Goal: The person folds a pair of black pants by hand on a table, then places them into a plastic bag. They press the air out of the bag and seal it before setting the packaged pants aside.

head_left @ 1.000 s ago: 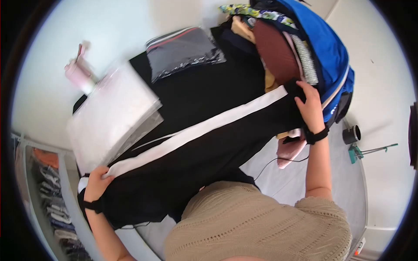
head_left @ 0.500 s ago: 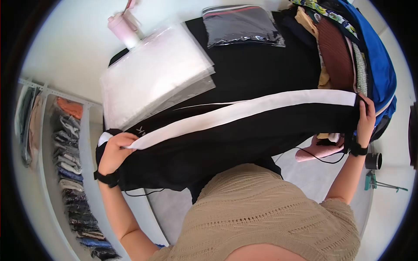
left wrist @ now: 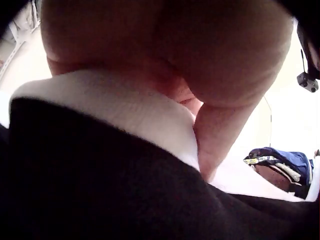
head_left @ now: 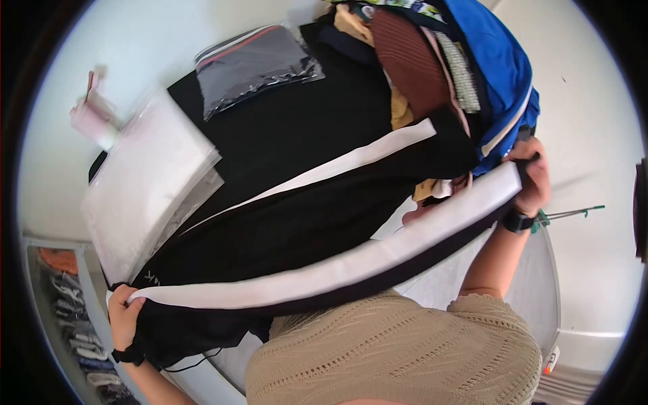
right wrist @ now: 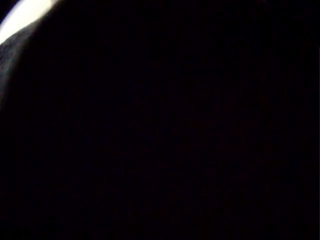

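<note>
Black trousers (head_left: pixel 290 236) with white side stripes lie across the black surface in the head view. My left hand (head_left: pixel 125 320) pinches one end of the near white stripe at the lower left; the left wrist view shows that hand (left wrist: pixel 170 60) over the white band and black cloth (left wrist: pixel 100 175). At the right, my right hand (head_left: pixel 533 179) grips the other end of the near leg, held out over the floor beside the clothes pile. A second white stripe (head_left: pixel 351 158) lies on the farther leg. The right wrist view is almost wholly dark.
Clear plastic bags (head_left: pixel 152 182) lie at the left beside a pink bottle (head_left: pixel 94 125). Behind is a bagged grey garment (head_left: pixel 256 67). Piled clothes (head_left: pixel 412 64) and a blue item (head_left: pixel 496 67) stand at the right; a shelf of packed clothes (head_left: pixel 74 304) is lower left.
My right hand has lifted the near leg's end toward the body, parting it from the farther leg, so two white stripes show. The left hand keeps its hold, and the head view has shifted.
</note>
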Demonstrator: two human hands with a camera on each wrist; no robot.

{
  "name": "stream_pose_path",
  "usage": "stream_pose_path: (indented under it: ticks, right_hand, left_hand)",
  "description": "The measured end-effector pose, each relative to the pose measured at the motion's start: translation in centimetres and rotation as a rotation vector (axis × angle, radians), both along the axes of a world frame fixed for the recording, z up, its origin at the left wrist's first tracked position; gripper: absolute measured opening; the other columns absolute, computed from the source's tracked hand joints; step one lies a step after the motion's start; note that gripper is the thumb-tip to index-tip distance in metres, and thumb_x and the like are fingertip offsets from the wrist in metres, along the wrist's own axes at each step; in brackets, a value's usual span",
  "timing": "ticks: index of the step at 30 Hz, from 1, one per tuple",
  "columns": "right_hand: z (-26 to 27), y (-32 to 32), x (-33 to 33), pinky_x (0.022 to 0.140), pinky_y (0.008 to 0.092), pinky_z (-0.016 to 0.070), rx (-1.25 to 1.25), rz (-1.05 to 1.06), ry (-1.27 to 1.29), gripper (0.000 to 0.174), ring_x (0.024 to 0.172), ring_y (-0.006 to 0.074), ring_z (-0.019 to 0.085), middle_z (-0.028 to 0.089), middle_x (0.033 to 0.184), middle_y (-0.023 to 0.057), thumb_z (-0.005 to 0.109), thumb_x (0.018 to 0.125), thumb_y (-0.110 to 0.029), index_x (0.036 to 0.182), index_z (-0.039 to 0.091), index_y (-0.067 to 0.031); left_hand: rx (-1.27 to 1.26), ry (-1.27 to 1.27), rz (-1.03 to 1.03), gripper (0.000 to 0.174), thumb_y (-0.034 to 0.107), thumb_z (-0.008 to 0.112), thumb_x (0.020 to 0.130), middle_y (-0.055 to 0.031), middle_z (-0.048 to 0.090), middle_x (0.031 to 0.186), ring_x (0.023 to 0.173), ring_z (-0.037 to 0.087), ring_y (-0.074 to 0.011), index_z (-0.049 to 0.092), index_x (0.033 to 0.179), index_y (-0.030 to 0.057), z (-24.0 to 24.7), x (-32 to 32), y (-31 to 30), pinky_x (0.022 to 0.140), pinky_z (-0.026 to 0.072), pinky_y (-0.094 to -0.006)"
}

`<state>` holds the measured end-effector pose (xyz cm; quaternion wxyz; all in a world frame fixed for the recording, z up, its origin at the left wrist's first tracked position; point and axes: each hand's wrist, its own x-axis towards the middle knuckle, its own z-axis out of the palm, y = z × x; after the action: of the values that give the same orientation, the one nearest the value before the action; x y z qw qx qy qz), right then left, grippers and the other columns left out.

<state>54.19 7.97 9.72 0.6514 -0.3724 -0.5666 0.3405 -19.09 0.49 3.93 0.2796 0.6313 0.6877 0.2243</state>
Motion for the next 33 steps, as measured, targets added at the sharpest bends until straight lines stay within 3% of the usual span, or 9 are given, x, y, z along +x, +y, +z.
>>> stream_pose_path:
  ticks: [4, 9, 12, 16, 22, 25, 27, 30, 33]
  right_hand:
    - [-0.9, 3.3, -3.2, 0.071, 0.0220, 0.0428, -0.225, -0.161, -0.141, 0.021, 0.078, 0.0091, 0.055, 0.060, 0.089, -0.0003, 0.060, 0.080, -0.002, 0.101, 0.060, -0.0005]
    - [-5.9, 6.3, -4.0, 0.069, 0.0307, 0.0494, -0.266, -0.411, -0.887, 0.021, 0.075, 0.0222, 0.064, 0.065, 0.081, 0.0143, 0.068, 0.080, -0.010, 0.096, 0.062, 0.0028]
    - [-4.2, 4.2, -6.7, 0.070, 0.0313, 0.0489, -0.291, -0.405, -0.897, 0.016, 0.076, 0.0248, 0.064, 0.063, 0.082, 0.0159, 0.065, 0.082, -0.007, 0.095, 0.060, 0.0010]
    - [-0.7, -1.5, -11.7, 0.062, 0.0285, 0.0493, -0.185, -0.032, -0.748, 0.014, 0.067, 0.0160, 0.063, 0.064, 0.079, 0.0080, 0.070, 0.077, -0.002, 0.089, 0.065, 0.0005]
    - [-3.7, -2.7, -21.3, 0.060, 0.0372, 0.0486, 0.232, 0.496, -0.483, 0.017, 0.068, 0.0263, 0.062, 0.061, 0.072, 0.0075, 0.071, 0.077, -0.011, 0.092, 0.065, -0.0067]
    - [-3.3, -3.0, -21.7, 0.062, 0.0365, 0.0494, 0.279, 0.512, -0.529, 0.015, 0.069, 0.0261, 0.062, 0.063, 0.074, 0.0071, 0.072, 0.077, -0.015, 0.088, 0.066, -0.0077]
    - [-2.8, -2.4, -19.7, 0.064, 0.0356, 0.0501, 0.274, 0.453, -0.559, 0.013, 0.070, 0.0257, 0.062, 0.064, 0.077, 0.0061, 0.073, 0.077, -0.020, 0.083, 0.067, -0.0092]
    - [-3.4, 0.2, -13.3, 0.065, 0.0332, 0.0500, -0.138, -0.141, -0.518, 0.007, 0.069, 0.0238, 0.062, 0.064, 0.078, 0.0092, 0.068, 0.079, -0.011, 0.083, 0.068, -0.0058]
    - [-5.6, 5.6, -7.0, 0.075, 0.0379, 0.0512, 0.036, -0.729, -0.892, 0.026, 0.085, 0.0338, 0.063, 0.063, 0.100, 0.0164, 0.067, 0.079, -0.010, 0.103, 0.061, -0.0023]
  left_hand:
    - [0.088, 0.022, 0.131, 0.012, 0.003, 0.066, 0.077, -0.0035, 0.050, 0.073, 0.069, 0.045, -0.0130, 0.059, 0.085, -0.0023, -0.3, -0.3, 1.1, 0.064, 0.0364, -0.0266]
    - [-0.156, 0.243, 0.083, 0.019, 0.003, 0.066, 0.079, -0.0077, 0.057, 0.085, 0.080, 0.051, -0.0175, 0.060, 0.096, -0.0024, -1.1, -0.8, 1.5, 0.074, 0.0416, -0.0301]
    - [0.092, 0.148, 0.095, 0.034, 0.002, 0.065, 0.078, -0.0125, 0.059, 0.102, 0.098, 0.055, -0.0233, 0.057, 0.111, -0.0025, -1.2, 1.8, 0.7, 0.090, 0.0413, -0.0319]
    - [0.207, 0.166, 0.026, 0.051, 0.002, 0.067, 0.075, -0.0155, 0.055, 0.124, 0.114, 0.051, -0.0286, 0.052, 0.123, -0.0009, 5.2, 11.6, 0.3, 0.102, 0.0358, -0.0339]
    - [0.082, -0.359, -0.602, 0.064, 0.016, 0.075, 0.074, -0.0180, 0.049, 0.136, 0.091, 0.062, -0.0244, 0.048, 0.131, 0.0031, 6.1, 27.7, 2.5, 0.075, 0.0475, -0.0315]
    - [0.101, -0.194, -0.813, 0.041, 0.011, 0.074, 0.072, -0.0160, 0.063, 0.103, 0.076, 0.062, -0.0316, 0.059, 0.110, 0.0016, 4.0, 30.7, 4.4, 0.067, 0.0491, -0.0359]
    - [0.134, -0.111, -0.884, 0.033, 0.008, 0.072, 0.071, -0.0142, 0.063, 0.094, 0.075, 0.062, -0.0318, 0.060, 0.101, 0.0008, 4.2, 30.4, 4.6, 0.066, 0.0491, -0.0357]
    - [0.228, -0.095, -0.902, 0.018, 0.004, 0.069, 0.067, -0.0123, 0.062, 0.077, 0.068, 0.061, -0.0308, 0.061, 0.083, -0.0006, 5.7, 29.8, 4.0, 0.060, 0.0479, -0.0345]
    - [0.330, -0.263, -0.847, 0.020, 0.017, 0.069, 0.070, -0.0098, 0.061, 0.074, 0.059, 0.061, -0.0266, 0.065, 0.081, 0.0016, 7.6, 28.8, 3.3, 0.052, 0.0458, -0.0316]
